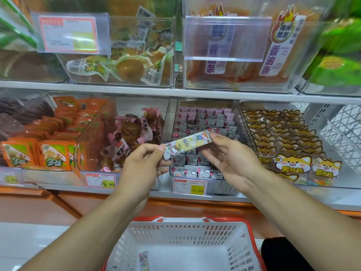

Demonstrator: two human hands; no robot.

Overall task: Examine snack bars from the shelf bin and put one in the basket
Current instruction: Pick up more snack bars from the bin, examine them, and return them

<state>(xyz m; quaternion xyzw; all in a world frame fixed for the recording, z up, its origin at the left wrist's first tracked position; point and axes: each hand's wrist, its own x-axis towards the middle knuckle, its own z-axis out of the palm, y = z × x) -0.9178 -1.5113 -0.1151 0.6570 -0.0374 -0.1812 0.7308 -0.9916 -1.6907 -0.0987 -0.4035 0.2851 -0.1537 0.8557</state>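
A long snack bar [188, 143] in a yellow and white wrapper with cartoon figures is held level in front of the shelf. My left hand [141, 163] pinches its left end. My right hand [232, 155] pinches its right end with thumb and fingertips. Behind the bar is a clear shelf bin [205, 133] filled with several small pink and grey packets. Below stands a white basket [185, 241] with a red rim; one small packet [143, 260] lies on its floor.
Neighbouring clear bins hold brown wrapped snacks [132, 133], orange packets [52, 151] and fox-printed packets [289, 145]. Price tags [189, 186] hang on the shelf edge. An upper shelf carries more bins. A dark object [283, 253] sits right of the basket.
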